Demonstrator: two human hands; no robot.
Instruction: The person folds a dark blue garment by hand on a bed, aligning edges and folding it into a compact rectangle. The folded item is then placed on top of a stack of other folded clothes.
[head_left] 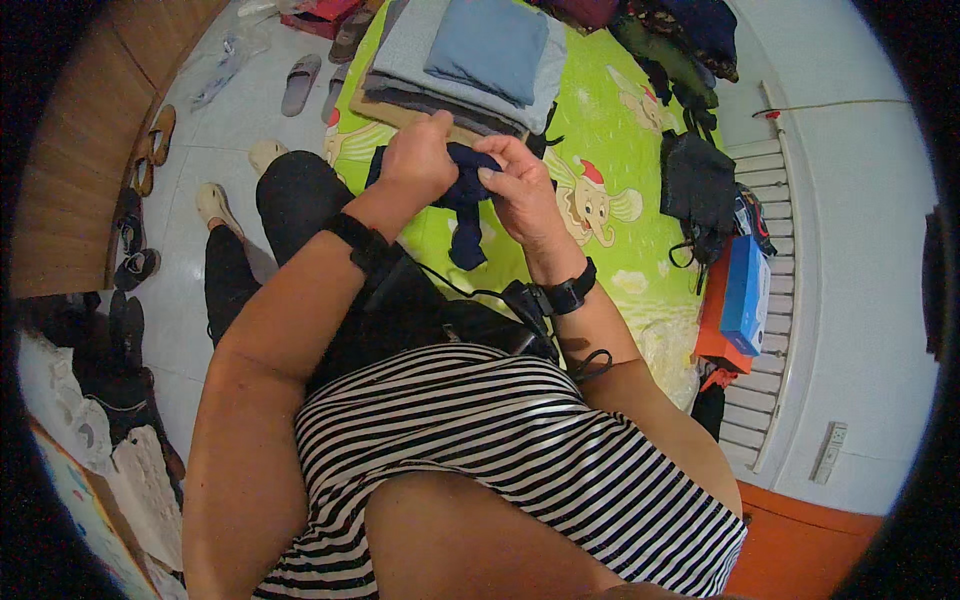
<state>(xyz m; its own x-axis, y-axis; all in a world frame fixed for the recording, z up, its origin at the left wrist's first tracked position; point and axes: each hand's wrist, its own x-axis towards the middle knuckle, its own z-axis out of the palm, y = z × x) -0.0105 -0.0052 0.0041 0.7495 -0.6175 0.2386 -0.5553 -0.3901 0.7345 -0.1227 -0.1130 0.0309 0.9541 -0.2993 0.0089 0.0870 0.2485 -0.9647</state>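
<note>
A dark navy sock (467,240) is bunched between my two hands, with one narrow, rounded end hanging down over the green sheet. My left hand (418,160) is closed on its left side, fingers curled over the cloth. On the other side, my right hand (522,190) pinches it between thumb and fingers. Just beyond my hands lies a stack of folded clothes (400,60), grey and tan, topped by a folded blue garment (487,50). Some dark cloth shows beside my left wrist; whether it belongs to the sock I cannot tell.
The light-green cartoon-print sheet (610,255) spreads under the clothes. Dark clothes (670,50) and a black bag (697,180) lie along its right side. A blue box (742,295) rests by the white radiator (760,400). Slippers (300,85) stand on the tiled floor at left.
</note>
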